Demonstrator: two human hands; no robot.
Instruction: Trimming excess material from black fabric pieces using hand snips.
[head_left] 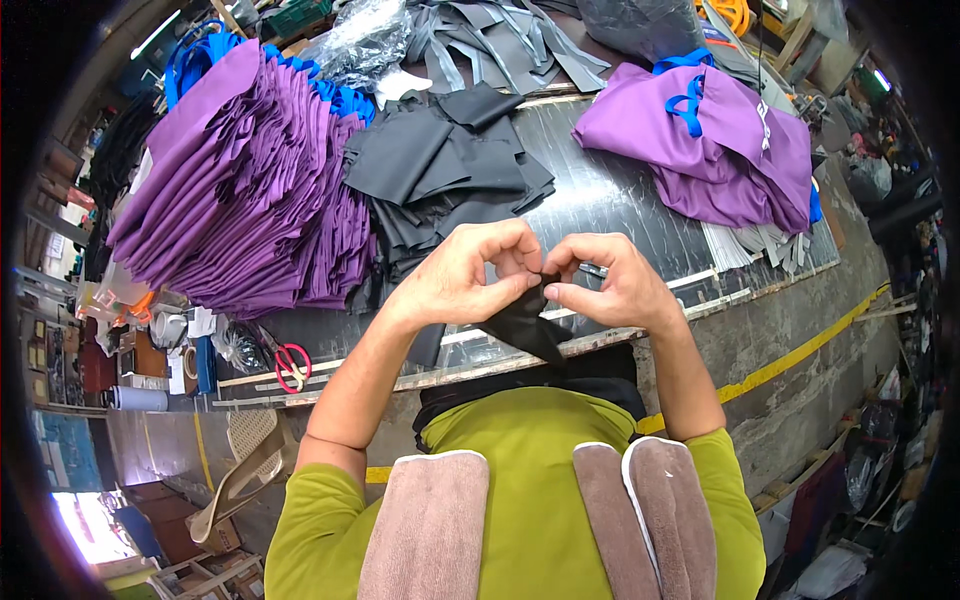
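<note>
Both my hands meet in front of me, over the near edge of the worktable [590, 185]. A small piece of black fabric [527, 325] hangs down between them. My left hand [475, 268] pinches its upper edge between thumb and forefinger. Close beside it, my right hand [612, 280] grips the same edge in a pinch, thumb and finger nearly touching the left ones. Just beyond my left hand lies a loose heap of black fabric pieces [440, 160]. The exact grip at the fingertips is partly hidden.
A tall pile of folded purple fabric [250, 190] with blue straps stands at the left. Purple fabric bags [700, 140] lie at the right on pale strips. Red-handled scissors [292, 366] rest at the near left edge. Grey strips [490, 50] lie at the back; a chair [240, 465] stands behind left.
</note>
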